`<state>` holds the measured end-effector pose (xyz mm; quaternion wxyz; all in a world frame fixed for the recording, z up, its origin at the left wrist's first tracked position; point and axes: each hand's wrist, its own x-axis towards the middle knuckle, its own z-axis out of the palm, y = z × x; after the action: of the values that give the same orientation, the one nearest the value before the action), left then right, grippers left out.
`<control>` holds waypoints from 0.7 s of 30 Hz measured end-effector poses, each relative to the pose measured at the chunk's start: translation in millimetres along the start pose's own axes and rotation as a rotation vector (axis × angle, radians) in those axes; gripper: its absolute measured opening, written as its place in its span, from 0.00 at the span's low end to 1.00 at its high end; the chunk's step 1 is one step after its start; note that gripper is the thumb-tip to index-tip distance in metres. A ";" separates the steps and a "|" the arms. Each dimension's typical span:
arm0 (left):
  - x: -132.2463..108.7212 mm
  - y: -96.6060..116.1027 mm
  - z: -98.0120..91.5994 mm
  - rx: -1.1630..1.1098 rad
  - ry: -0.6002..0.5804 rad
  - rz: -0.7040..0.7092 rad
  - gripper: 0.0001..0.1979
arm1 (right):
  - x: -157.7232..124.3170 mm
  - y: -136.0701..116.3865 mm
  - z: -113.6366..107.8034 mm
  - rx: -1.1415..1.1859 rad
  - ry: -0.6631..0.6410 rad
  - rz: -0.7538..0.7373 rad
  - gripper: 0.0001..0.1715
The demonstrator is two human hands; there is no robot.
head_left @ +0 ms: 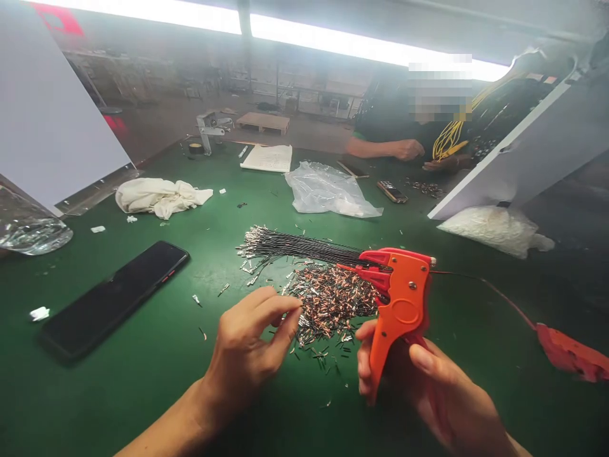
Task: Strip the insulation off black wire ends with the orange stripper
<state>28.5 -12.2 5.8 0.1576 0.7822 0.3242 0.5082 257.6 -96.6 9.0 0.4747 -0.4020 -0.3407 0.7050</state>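
Clippings [333, 298] and phone [117, 298] near narrow left grip [252, 339], orange stripper [404, 311] in right grip [450, 387]

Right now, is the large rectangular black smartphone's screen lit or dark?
Dark: the large rectangular black smartphone looks plain black, with no lit display. Powered off or asleep, I cannot tell.

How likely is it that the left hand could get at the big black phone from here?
Quite likely: the left hand is beside the phone, with only a few small scraps visible between them. Its pinched fingers would probably need to open first.
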 end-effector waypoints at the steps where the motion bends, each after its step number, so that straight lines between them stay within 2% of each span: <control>1: -0.1 -0.1 0.0 0.021 0.003 0.037 0.05 | -0.2 -1.2 0.4 -0.009 0.010 0.009 0.27; 6: -0.1 1.2 -0.2 0.125 0.009 0.163 0.08 | -0.3 0.7 2.6 -0.127 0.100 -0.064 0.26; 11: -6.1 4.0 3.2 0.192 -0.051 0.260 0.10 | 4.5 2.3 6.1 -0.093 0.174 -0.181 0.13; 13: -9.9 4.8 6.1 0.200 -0.085 0.322 0.11 | 7.8 0.6 7.4 -0.043 0.192 -0.231 0.11; 17: -15.9 6.3 11.3 0.201 -0.153 0.396 0.10 | 13.6 -1.6 8.2 -0.011 0.198 -0.228 0.11; 21: -17.6 7.7 12.2 0.205 -0.208 0.393 0.09 | 15.7 2.2 9.4 -0.029 0.179 -0.186 0.13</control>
<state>37.3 -28.6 -7.3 0.0080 0.8902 0.1976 0.4105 244.8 -83.5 7.5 0.5607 -0.4368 -0.3431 0.6142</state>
